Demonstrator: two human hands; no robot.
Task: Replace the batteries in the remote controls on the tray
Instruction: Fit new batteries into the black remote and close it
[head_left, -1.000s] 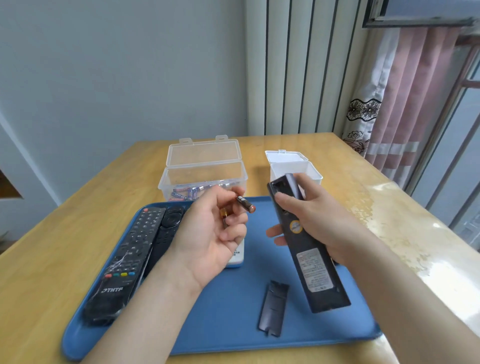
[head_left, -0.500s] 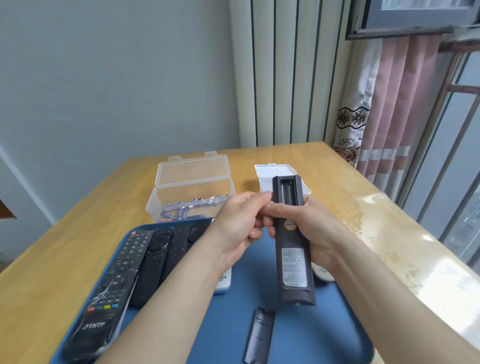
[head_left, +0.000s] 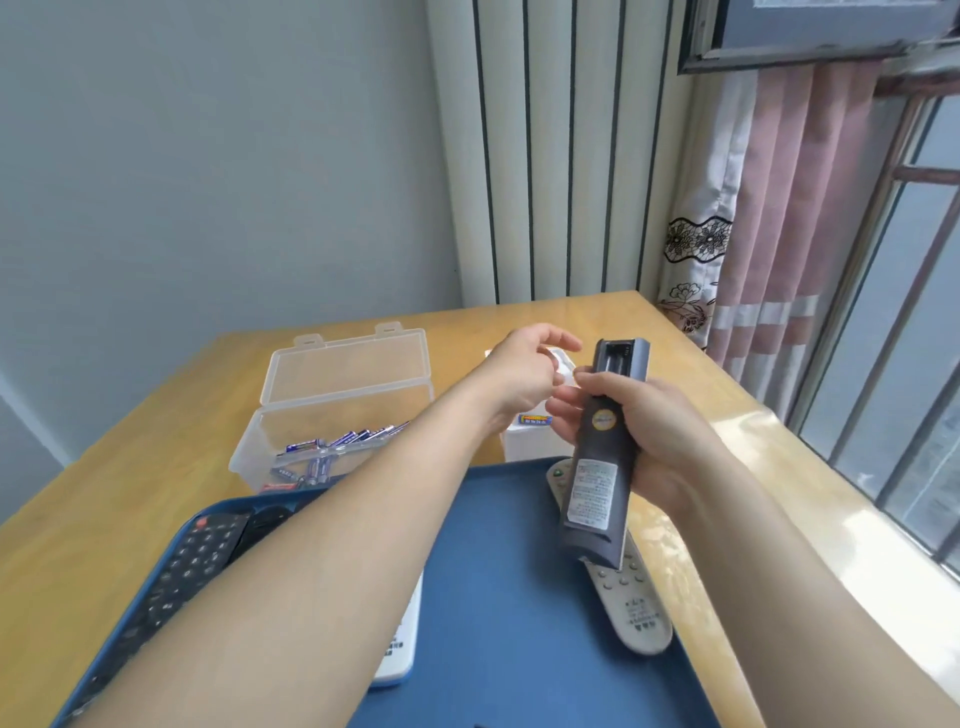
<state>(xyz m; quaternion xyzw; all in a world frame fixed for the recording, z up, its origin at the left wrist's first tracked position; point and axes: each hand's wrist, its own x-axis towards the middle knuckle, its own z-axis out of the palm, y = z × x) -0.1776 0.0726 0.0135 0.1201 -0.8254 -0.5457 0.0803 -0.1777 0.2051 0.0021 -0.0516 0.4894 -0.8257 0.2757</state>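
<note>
Right grip clasps the remote, bay uncovered; left grip, slack and seemingly empty, hangs over the white box. Likely step: discarding old cells. Next: fetch fresh batteries.

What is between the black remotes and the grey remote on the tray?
In the head view, the left forearm crosses there, over a white remote; the rest is bare blue tray.
</note>
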